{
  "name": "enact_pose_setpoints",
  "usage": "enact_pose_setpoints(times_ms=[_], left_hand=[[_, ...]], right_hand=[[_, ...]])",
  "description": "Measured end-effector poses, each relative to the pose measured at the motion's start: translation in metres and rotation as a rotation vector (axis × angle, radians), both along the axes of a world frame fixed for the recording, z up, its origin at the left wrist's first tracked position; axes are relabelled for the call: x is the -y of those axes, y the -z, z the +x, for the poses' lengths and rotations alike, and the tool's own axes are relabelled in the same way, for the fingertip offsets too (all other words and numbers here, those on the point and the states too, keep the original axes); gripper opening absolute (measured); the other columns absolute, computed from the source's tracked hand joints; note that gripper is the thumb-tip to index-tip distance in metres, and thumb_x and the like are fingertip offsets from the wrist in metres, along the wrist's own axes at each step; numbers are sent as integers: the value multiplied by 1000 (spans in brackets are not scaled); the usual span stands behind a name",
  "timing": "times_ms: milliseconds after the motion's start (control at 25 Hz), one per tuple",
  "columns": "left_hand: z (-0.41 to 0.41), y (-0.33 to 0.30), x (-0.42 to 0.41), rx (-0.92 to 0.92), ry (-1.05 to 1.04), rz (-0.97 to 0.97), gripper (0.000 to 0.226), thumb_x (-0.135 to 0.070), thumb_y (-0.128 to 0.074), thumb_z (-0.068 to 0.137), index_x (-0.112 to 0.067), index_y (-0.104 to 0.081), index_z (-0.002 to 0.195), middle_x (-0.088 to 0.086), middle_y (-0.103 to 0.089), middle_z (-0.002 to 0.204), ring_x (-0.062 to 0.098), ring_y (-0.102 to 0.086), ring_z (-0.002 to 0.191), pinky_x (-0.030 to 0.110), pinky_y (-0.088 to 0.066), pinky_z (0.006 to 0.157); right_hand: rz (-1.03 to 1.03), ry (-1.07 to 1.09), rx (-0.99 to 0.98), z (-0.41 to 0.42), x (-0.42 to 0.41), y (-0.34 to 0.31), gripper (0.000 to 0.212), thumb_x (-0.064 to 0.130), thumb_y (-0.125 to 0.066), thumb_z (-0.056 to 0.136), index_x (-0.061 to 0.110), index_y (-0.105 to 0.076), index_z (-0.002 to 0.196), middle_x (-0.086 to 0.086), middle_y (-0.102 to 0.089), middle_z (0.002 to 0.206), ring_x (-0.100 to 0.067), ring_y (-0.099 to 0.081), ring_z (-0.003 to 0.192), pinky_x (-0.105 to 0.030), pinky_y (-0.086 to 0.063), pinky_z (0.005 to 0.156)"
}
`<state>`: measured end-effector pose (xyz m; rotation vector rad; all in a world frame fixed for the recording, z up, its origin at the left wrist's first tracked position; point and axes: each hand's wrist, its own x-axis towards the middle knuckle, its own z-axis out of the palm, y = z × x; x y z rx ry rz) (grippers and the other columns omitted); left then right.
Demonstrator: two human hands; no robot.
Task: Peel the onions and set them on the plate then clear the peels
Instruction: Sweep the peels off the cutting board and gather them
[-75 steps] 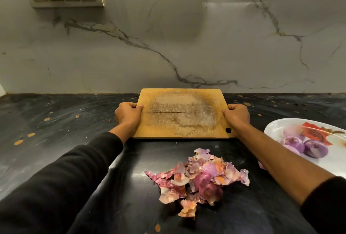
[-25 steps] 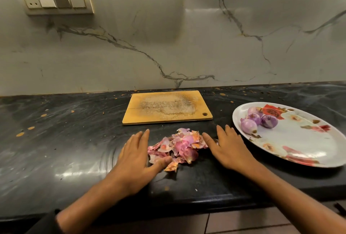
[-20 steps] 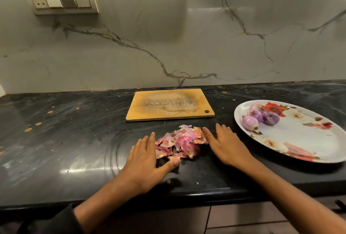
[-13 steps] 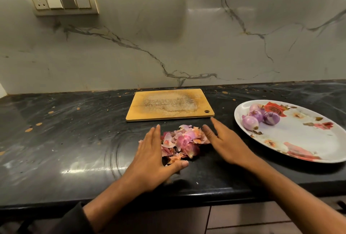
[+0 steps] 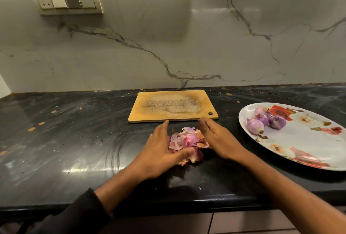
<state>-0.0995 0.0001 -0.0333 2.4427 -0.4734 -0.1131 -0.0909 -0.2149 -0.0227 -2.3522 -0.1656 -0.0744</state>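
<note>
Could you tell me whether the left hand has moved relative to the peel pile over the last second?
Yes. The left hand has slid rightward against the onion peels, squeezing the pile toward the right hand.

Your counter, counted.
You have three peeled onions (image 5: 266, 122) on one plate (image 5: 307, 151), one pile of peels (image 5: 187, 141), one cutting board (image 5: 173, 105), and two hands: left (image 5: 159, 151), right (image 5: 217, 138).

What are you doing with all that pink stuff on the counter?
Those are onion peels. The left hand and right hand press in on the pile from either side, fingers straight, on the black countertop. The peeled onions already sit on the flowered plate, and the wooden cutting board lies bare behind the pile.
</note>
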Motion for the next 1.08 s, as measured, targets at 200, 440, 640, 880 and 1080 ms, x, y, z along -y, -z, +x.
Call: enact_pose_setpoints(times_ms=[200, 440, 640, 880, 1080], left_hand=[[23, 5, 0, -24, 76, 95, 138, -105, -7, 53, -17, 4, 158, 5, -6, 167, 16, -4, 153, 42, 1, 125], [18, -5, -14, -136, 247, -180, 128, -101, -36, 58, -32, 4, 158, -8, -20, 164, 7, -27, 146, 34, -28, 120], [-12, -10, -63, -132, 188, 76, 139, -105, -40, 47, -39, 26, 150, -17, 13, 163, 6, 4, 150, 31, -4, 124], [-55, 18, -41, 85, 11, 479, 139, -106, -6, 50, -13, 42, 141, 4, 40, 154, 19, 30, 146, 39, 11, 123], [-29, 24, -3, 53, -85, 385, 142, -106, -10, 51, -9, 38, 144, 12, 36, 156, 27, 25, 148, 46, 7, 124]], right_hand=[[-44, -105, -81, 14, -7, -2, 68, 61, -20, 99, 22, -41, 150, -2, -47, 152, -20, -45, 138, -30, -33, 109], [-3, -276, -52, 4, 2, -1, 72, 73, -29, 93, 30, -40, 150, 8, -46, 152, -5, -44, 137, -27, -35, 113], [-90, -231, -112, -17, 42, 3, 106, 95, -33, 71, 39, -12, 158, 17, -24, 161, 0, -26, 145, -29, -24, 119], [-143, -141, -76, -23, 16, 24, 118, 100, -18, 68, 29, 6, 160, 11, -4, 167, -15, -10, 154, -43, -13, 126], [-64, -124, -19, -19, -11, 26, 120, 100, -16, 67, 26, 3, 160, 3, -12, 168, -15, -22, 152, -44, -23, 123]])
